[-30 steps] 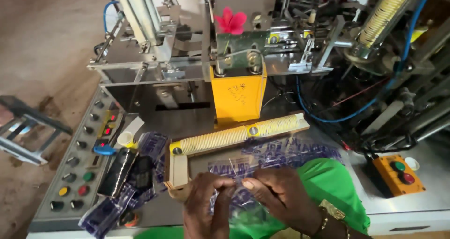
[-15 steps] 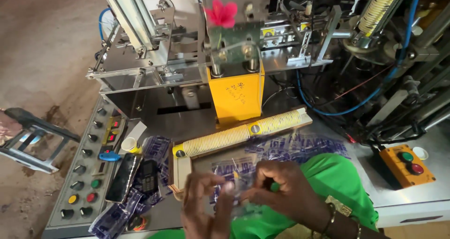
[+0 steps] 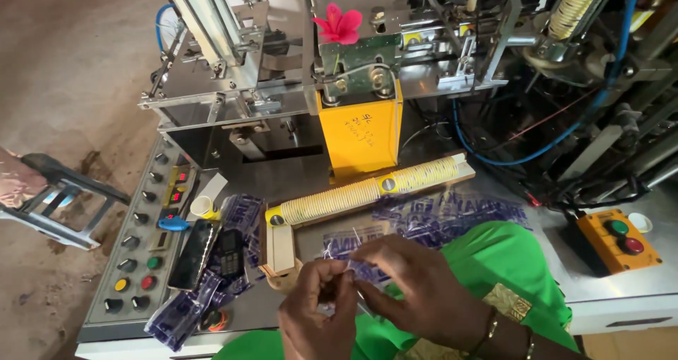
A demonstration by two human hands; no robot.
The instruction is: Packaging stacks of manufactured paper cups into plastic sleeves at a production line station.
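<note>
My left hand and my right hand meet low in the head view, both pinching a clear plastic bag with blue print between their fingertips. Just beyond them a long row of stacked paper cups lies on its side in a wooden trough. More printed plastic bags lie spread on the metal table behind my hands. My green garment covers the lower right.
A yellow machine block with a pink flower above it stands behind the cups. A control panel with coloured buttons, two phones and a small paper cup sit at left. An orange button box sits at right.
The view has shifted slightly. My hands have drawn closer together over the plastic bag and moved a little toward me.
</note>
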